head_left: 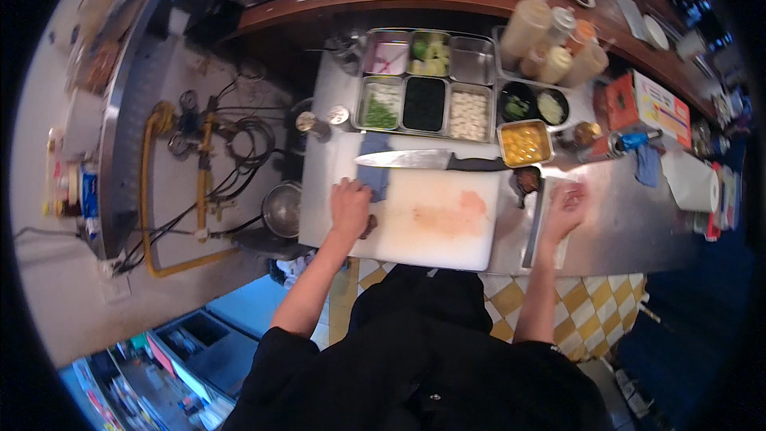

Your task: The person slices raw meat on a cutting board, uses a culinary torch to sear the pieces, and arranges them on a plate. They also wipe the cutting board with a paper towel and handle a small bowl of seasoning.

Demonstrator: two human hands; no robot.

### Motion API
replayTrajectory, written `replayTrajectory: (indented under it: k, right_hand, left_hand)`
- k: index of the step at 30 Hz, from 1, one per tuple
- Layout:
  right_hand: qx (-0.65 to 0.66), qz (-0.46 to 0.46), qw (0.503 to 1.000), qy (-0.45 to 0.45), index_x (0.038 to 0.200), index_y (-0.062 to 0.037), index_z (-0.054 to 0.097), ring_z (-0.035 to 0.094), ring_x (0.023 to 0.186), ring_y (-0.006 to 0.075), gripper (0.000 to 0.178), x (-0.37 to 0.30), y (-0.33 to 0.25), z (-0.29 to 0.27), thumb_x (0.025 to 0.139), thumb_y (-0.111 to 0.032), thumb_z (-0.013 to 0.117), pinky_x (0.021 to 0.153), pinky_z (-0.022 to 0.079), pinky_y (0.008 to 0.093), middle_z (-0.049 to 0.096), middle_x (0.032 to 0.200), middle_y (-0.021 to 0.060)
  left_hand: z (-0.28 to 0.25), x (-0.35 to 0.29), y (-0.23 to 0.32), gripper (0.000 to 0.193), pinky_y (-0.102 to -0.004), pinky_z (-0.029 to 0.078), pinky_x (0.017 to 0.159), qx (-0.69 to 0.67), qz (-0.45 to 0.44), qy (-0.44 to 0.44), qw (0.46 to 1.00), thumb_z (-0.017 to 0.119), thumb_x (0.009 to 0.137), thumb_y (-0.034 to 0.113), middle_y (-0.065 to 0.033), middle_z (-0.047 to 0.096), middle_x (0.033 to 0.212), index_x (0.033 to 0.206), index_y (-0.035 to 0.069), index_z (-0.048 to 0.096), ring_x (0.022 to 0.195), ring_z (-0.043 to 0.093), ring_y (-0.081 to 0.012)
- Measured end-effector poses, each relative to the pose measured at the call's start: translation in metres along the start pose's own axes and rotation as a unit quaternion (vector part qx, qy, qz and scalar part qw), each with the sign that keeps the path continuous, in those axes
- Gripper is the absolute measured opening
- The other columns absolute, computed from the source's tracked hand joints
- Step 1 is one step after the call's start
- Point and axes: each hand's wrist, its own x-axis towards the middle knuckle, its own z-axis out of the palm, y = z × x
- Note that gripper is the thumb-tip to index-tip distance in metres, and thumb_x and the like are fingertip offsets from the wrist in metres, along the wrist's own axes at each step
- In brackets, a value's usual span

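Note:
My left hand [351,206] lies palm down at the left edge of a white cutting board [435,227], fingers spread, beside a folded blue cloth [373,179]. A small dark brown piece [369,227] shows next to its wrist. Across the top of the board lies a large chef's knife [415,160], its black handle to the right. Pinkish stains mark the board. My right hand [566,203] is over the steel counter right of the board, fingers curled and blurred; what they hold, if anything, is hidden. Between it and the board are a dark brown lump [527,180] and a narrow metal-edged strip [535,227].
Behind the board, steel pans [427,78] hold chopped greens, white cubes and something black. A pan of yellow pieces [525,144] and squeeze bottles [550,41] stand right of them. Two shakers [325,120] are at the left. Pipes and hoses [203,152] fill the far left.

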Motion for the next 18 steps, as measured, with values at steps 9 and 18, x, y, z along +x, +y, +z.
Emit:
replayTrajectory:
  k: [9, 18]
  right_hand:
    - [-0.182, -0.326, 0.813, -0.447, 0.116, -0.0136, 0.076, 0.069, 0.081, 0.0309, 0.026, -0.210, -0.083, 0.198, 0.092, -0.021, 0.073, 0.071, 0.057, 0.0452, 0.065, 0.090, 0.0108]
    - [-0.032, -0.267, 0.864, -0.426, 0.108, -0.0118, 0.077, 0.069, 0.072, 0.0273, 0.022, -0.166, -0.108, 0.045, 0.089, -0.020, 0.077, 0.066, 0.057, 0.0406, 0.068, 0.089, 0.0099]
  left_hand:
    - [-0.092, 0.019, -0.031, 0.014, -0.0469, 0.048, 0.082, -0.118, -0.061, -0.004, 0.991, 0.082, 0.081, 0.022, -0.0106, 0.069, 0.097, 0.094, 0.017, 0.085, 0.100, 0.063, -0.0317]
    - [-0.049, 0.126, -0.128, 0.050, -0.0490, 0.048, 0.094, -0.084, 0.018, 0.176, 0.981, 0.082, 0.085, 0.034, -0.0145, 0.070, 0.116, 0.128, 0.010, 0.071, 0.112, 0.064, -0.0342]
